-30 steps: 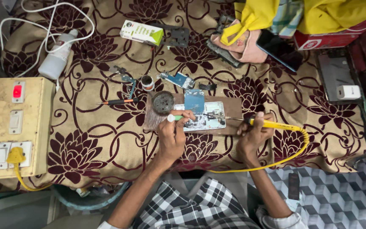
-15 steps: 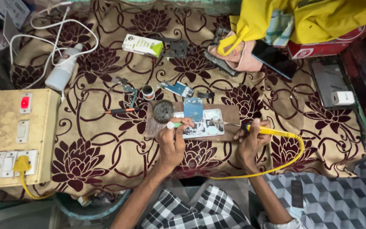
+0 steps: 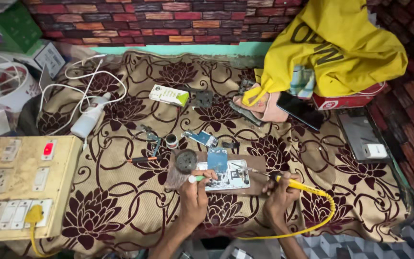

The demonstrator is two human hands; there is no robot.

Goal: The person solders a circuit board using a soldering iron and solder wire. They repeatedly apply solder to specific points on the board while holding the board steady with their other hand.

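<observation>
An opened phone [image 3: 226,176] with its back off lies on a small brown board [image 3: 257,181] on the patterned cloth. My left hand [image 3: 193,196] pinches a thin tool with a green tip [image 3: 196,179] at the phone's left edge. My right hand [image 3: 280,196] grips a yellow soldering iron [image 3: 291,183], its metal tip pointing left toward the phone's upper right. A yellow cable [image 3: 327,216] loops from the iron back under my right arm. A round dark speaker part [image 3: 186,161] rests just above my left hand.
A beige switchboard [image 3: 22,184] with a lit red switch sits at left. A white bottle [image 3: 88,121], white cables, a small box [image 3: 168,95], a solder tin [image 3: 171,140], tweezers, a black phone [image 3: 301,109], a yellow bag [image 3: 331,45] and a tablet [image 3: 362,139] lie around.
The view has tilted up, showing the brick wall and more of the cloth. Both hands stay at the phone with the same tools.
</observation>
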